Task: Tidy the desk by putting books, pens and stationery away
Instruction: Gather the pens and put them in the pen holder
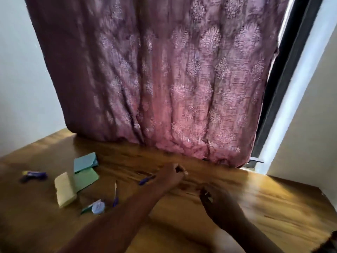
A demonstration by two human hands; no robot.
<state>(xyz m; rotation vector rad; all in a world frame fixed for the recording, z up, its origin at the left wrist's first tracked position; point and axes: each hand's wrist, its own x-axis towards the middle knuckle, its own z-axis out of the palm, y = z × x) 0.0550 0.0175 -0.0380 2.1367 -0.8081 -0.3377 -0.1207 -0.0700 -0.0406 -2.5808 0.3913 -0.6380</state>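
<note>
My left hand (171,177) reaches across the wooden desk (255,207) and grips a purple pen (145,179). The pen's purple end sticks out on the left and a pale tip shows past the fingers. My right hand (217,205) hovers just right of it with loosely curled fingers, and I see nothing in it. On the left lie a teal notepad (85,161), a green notepad (87,178) and a yellow notepad (64,189). A second pen (115,194), white and purple, lies below them.
A purple and yellow tube (34,175) lies at the far left. A round blue lidded tub (98,207) sits beside a small teal item (88,209). A mauve patterned curtain (164,79) hangs down onto the desk's far edge. A dark window frame (284,88) stands at right.
</note>
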